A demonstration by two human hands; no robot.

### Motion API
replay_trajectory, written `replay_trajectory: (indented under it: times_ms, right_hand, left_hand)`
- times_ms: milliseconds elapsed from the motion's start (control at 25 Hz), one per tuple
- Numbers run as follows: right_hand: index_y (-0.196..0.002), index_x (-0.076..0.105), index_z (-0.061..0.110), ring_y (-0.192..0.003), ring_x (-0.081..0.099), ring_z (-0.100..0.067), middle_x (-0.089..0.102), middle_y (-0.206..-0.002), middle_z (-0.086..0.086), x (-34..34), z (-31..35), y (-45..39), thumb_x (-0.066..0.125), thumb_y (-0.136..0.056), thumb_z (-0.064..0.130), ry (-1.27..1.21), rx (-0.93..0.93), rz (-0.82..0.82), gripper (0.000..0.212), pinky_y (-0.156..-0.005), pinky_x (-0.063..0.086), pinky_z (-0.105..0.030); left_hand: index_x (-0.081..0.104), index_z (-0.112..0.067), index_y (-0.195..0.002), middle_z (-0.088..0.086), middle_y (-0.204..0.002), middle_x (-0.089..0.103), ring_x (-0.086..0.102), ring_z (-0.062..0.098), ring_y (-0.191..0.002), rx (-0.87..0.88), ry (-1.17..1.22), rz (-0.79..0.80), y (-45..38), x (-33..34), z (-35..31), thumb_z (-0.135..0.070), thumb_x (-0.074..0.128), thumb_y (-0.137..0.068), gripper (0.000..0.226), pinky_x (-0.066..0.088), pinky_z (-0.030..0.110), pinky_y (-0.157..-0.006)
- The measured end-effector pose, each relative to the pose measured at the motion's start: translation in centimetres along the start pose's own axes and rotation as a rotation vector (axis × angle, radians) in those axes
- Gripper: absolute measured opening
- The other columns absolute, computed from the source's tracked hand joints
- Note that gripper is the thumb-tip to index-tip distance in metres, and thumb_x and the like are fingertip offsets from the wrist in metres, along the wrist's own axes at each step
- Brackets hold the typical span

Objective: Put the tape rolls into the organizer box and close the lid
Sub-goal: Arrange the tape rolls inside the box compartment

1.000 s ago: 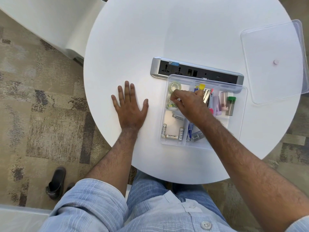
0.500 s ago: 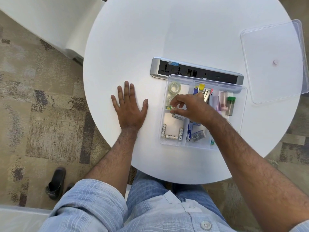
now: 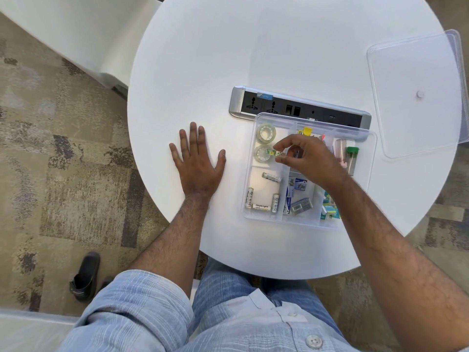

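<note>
Sat at a round white bench (image 3: 253, 59), looking down. Left hand (image 3: 196, 161) lay flat on it, palm down, fingers (image 3: 193, 138) spread wide, holding nothing, well apart from the box (image 3: 360, 184). Right hand (image 3: 308, 158) hovered over the middle of the open clear box, thumb and forefinger drawn close together near the green tab of the nearer tape roll (image 3: 264, 154); cannot tell whether actually touching or pinching that tab. Other fingers of that hand curled loosely.

Two clear tape rolls lay flat in the box's far-left compartment: far roll (image 3: 266, 133) just beyond the nearer one, the two touching or nearly so. Near-left compartment held four white batteries (image 3: 261, 206), three along its near edge and one loose further in. Middle compartment held small staple packets (image 3: 300, 205). Right side held a green-capped tube (image 3: 352, 158), pinkish items partly hidden by the hand, and teal-and-white bits (image 3: 330, 212) near the wrist. Yellow item (image 3: 307, 130) peeked out beyond the knuckles.

Clear lid (image 3: 416, 97) lay flat on the bench's far-right part, off the box, one corner overhanging the bench edge. Silver-and-black socket strip (image 3: 299, 110) set into the bench just beyond the box, with the box's far edge overlapping it.

Below: light blue striped shirt (image 3: 152, 313) with rolled sleeves, patterned carpet (image 3: 63, 148), dark shoe (image 3: 85, 275) on the floor to the left
</note>
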State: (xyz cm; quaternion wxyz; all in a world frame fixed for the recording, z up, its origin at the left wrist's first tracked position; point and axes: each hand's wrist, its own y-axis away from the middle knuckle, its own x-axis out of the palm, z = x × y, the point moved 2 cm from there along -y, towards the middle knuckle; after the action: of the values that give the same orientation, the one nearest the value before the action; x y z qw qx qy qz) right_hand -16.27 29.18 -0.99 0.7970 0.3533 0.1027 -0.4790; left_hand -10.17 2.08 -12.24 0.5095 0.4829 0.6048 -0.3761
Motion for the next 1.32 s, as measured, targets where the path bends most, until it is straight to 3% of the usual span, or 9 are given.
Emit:
replay_trajectory:
  times_ms: [40, 120, 280, 480, 760, 1040, 1320]
  right_hand:
    - [-0.105, 0.073, 0.028, -0.074, 0.060, 0.006, 0.065, -0.083, 0.030, 0.3, 0.1, 0.1, 0.080, -0.086, 0.026, 0.096, -0.020, -0.027, 0.021, -0.091, 0.041, -0.030]
    - [-0.101, 0.070, 0.029, -0.087, 0.063, -0.003, 0.067, -0.096, 0.022, 1.0, 0.6, 0.0, 0.079, -0.086, 0.026, 0.347, -0.111, -0.054, 0.017, -0.095, 0.030, -0.038]
    - [-0.100, 0.070, 0.026, -0.103, 0.066, -0.013, 0.073, -0.110, 0.012, 2.3, 1.1, -0.8, 0.078, -0.086, 0.020, 0.581, -0.201, 0.026, 0.017, -0.092, 0.026, -0.036]
    - [-0.103, 0.074, 0.026, -0.104, 0.067, -0.012, 0.075, -0.113, 0.013, 2.4, 1.0, -1.2, 0.075, -0.089, 0.024, 0.617, -0.195, 0.036, 0.014, -0.088, 0.017, -0.029]
    - [-0.112, 0.073, 0.022, -0.097, 0.069, -0.019, 0.074, -0.120, 0.007, 3.2, 1.2, -1.3, 0.070, -0.094, 0.027, 0.671, -0.168, 0.012, 0.019, -0.096, 0.029, -0.040]
    - [-0.098, 0.073, 0.026, -0.085, 0.067, -0.018, 0.078, -0.101, 0.010, 3.2, 1.2, -1.2, 0.071, -0.092, 0.030, 0.715, -0.211, -0.029, 0.007, -0.091, 0.028, -0.042]
    - [-0.102, 0.073, 0.029, -0.088, 0.069, -0.018, 0.079, -0.098, 0.009, 3.3, 1.4, -2.0, 0.070, -0.092, 0.036, 0.738, -0.195, 0.000, 0.012, -0.093, 0.030, -0.040]
  left_hand:
    - [0.016, -0.016, -0.166, 0.001, -0.176, 0.013, 0.012, 0.028, -0.163, 0.000, 0.002, -0.001, 0.0, 0.0, 0.0, -0.064, 0.031, -0.102, 0.081, 0.014, 0.062, -0.129]
    - [0.017, -0.016, -0.166, 0.001, -0.176, 0.014, 0.012, 0.028, -0.163, 0.000, 0.001, -0.002, 0.1, 0.0, 0.0, -0.064, 0.031, -0.102, 0.081, 0.014, 0.061, -0.129]
    - [0.016, -0.017, -0.166, 0.001, -0.176, 0.013, 0.011, 0.027, -0.164, -0.003, 0.003, 0.009, 0.0, -0.1, -0.1, -0.064, 0.031, -0.102, 0.081, 0.014, 0.061, -0.129]
    - [0.016, -0.017, -0.166, 0.001, -0.176, 0.013, 0.011, 0.027, -0.163, -0.008, 0.007, 0.016, 0.0, -0.2, -0.1, -0.063, 0.033, -0.102, 0.081, 0.014, 0.061, -0.128]
    - [0.016, -0.016, -0.166, 0.001, -0.176, 0.013, 0.010, 0.027, -0.164, -0.008, 0.008, 0.023, 0.0, -0.3, -0.1, -0.063, 0.033, -0.102, 0.081, 0.013, 0.061, -0.129]
    - [0.017, -0.016, -0.166, 0.001, -0.176, 0.013, 0.011, 0.027, -0.164, -0.008, 0.012, 0.012, 0.0, -0.1, 0.0, -0.063, 0.034, -0.102, 0.081, 0.013, 0.061, -0.129]
    - [0.017, -0.017, -0.166, 0.001, -0.176, 0.015, 0.013, 0.027, -0.163, -0.004, 0.013, -0.011, 0.0, 0.0, 0.0, -0.064, 0.033, -0.102, 0.081, 0.014, 0.061, -0.129]
